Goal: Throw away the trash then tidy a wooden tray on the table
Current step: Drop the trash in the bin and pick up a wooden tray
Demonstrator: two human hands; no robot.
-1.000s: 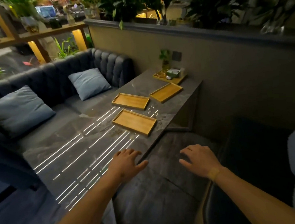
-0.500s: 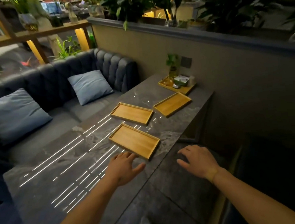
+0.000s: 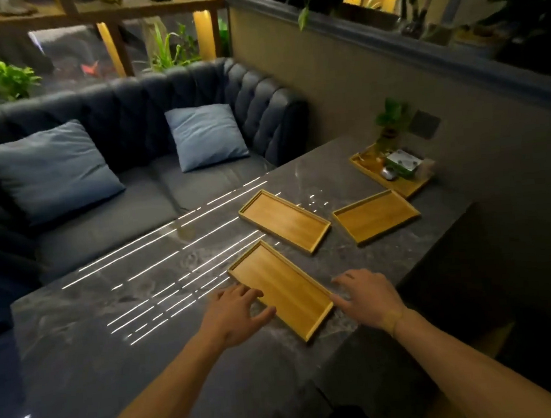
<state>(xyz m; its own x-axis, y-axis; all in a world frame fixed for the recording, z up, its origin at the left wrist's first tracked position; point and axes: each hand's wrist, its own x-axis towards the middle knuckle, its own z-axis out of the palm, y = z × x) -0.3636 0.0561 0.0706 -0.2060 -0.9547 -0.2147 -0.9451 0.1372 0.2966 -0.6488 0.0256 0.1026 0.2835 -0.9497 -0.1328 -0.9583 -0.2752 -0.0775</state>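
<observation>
Three empty wooden trays lie on the dark marble table (image 3: 112, 339). The nearest tray (image 3: 279, 288) sits askew between my hands. My left hand (image 3: 235, 315) hovers at its left long edge, fingers spread, fingertips at the rim. On the other side my right hand (image 3: 367, 297) is open too, its fingertips near the tray's right corner. Neither hand holds anything. A second tray (image 3: 285, 221) lies behind, and a third tray (image 3: 376, 216) to its right.
A fourth wooden tray (image 3: 409, 187) at the far right corner carries a small plant (image 3: 390, 125), a green box and small items. A dark sofa (image 3: 153, 193) with two blue cushions runs along the table's far side. The table edge drops off at right.
I have moved closer to the table. Both hands have come forward from the near edge and now flank the nearest tray.
</observation>
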